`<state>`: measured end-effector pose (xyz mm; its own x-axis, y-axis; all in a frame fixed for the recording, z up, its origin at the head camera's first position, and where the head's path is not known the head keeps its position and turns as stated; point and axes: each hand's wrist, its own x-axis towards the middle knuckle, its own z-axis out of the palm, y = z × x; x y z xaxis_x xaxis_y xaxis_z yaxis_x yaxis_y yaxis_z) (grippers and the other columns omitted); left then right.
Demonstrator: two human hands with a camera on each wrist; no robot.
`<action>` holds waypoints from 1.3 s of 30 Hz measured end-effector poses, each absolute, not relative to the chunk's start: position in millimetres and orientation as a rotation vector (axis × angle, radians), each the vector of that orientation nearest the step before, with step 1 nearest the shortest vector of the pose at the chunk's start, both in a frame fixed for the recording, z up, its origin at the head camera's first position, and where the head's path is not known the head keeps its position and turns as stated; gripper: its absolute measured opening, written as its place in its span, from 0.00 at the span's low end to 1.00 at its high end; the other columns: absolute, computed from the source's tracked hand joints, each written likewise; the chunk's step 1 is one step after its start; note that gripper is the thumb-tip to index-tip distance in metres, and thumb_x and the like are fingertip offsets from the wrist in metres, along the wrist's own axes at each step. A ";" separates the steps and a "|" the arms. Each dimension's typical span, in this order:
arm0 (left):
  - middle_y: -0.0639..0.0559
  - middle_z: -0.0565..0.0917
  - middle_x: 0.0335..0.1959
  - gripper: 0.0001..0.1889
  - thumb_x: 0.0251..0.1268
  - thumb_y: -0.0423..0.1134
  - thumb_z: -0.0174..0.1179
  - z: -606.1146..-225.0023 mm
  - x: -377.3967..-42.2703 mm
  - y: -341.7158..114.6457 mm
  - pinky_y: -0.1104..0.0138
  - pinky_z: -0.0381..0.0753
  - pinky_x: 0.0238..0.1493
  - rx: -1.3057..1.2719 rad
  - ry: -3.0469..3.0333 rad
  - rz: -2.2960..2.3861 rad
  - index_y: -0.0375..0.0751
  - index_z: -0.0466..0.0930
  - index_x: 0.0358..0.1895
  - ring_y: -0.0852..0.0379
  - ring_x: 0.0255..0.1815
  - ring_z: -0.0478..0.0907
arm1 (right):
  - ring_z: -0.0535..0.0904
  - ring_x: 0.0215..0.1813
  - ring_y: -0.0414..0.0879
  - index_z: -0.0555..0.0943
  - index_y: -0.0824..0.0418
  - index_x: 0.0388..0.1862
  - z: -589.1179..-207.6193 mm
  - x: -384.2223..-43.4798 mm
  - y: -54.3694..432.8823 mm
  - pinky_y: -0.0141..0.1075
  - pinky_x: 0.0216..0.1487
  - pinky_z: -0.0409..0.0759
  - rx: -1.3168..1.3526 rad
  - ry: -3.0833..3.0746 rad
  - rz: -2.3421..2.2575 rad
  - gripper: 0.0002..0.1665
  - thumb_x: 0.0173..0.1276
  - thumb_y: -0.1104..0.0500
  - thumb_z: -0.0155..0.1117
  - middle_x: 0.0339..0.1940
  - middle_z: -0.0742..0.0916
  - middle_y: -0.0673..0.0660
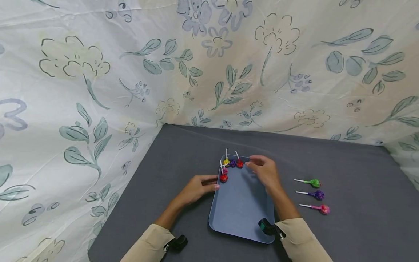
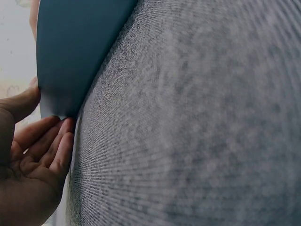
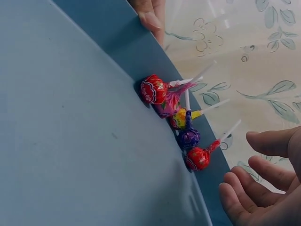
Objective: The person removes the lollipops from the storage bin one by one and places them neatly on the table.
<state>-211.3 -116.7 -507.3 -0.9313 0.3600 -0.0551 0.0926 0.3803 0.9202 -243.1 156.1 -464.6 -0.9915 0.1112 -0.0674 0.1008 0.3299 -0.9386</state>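
My left hand [image 1: 198, 189] is at the left side of a blue-grey tray [image 1: 242, 211], its thumb touching the rim and its relaxed fingers against the outer wall. My right hand [image 1: 266, 173] hovers at the tray's far right corner, fingers loosely bent, nothing between them. Inside the tray's far left corner, several lollipops lean on the walls with sticks pointing up: a near red lollipop [image 3: 154, 89], a pink lollipop [image 3: 167, 106], a yellow lollipop [image 3: 178, 119], a purple lollipop [image 3: 189, 137] and another red lollipop [image 3: 198, 159], which is nearest my right hand.
On the dark grey cloth [image 1: 360, 225] right of the tray lie a green lollipop [image 1: 315, 183], a purple lollipop [image 1: 319, 195] and a pink lollipop [image 1: 324, 209], sticks pointing left. A flowered curtain [image 1: 229, 102] hangs behind the table and along its left side.
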 end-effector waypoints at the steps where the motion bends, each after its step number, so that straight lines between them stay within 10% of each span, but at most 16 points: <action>1: 0.39 0.85 0.66 0.27 0.73 0.44 0.70 -507.3 -211.2 -116.6 0.58 0.85 0.62 0.403 2.392 1.577 0.33 0.80 0.69 0.47 0.64 0.85 | 0.85 0.55 0.59 0.84 0.66 0.64 -464.8 -244.3 155.3 0.51 0.58 0.86 -0.205 -2.563 1.795 0.24 0.74 0.57 0.73 0.56 0.89 0.66; 39: 0.38 0.85 0.65 0.27 0.73 0.44 0.71 -505.7 -207.0 -121.5 0.60 0.85 0.61 0.411 2.380 1.571 0.33 0.81 0.69 0.46 0.64 0.85 | 0.84 0.47 0.54 0.86 0.64 0.63 -479.3 -258.2 132.8 0.37 0.41 0.81 -0.076 -2.807 1.556 0.22 0.72 0.59 0.73 0.53 0.90 0.63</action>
<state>-207.0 -121.5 -505.7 -0.9263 0.3721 -0.0598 0.0911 0.3751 0.9225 -258.2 132.8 -479.3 -0.9965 0.0079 -0.0831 0.0747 0.5295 -0.8450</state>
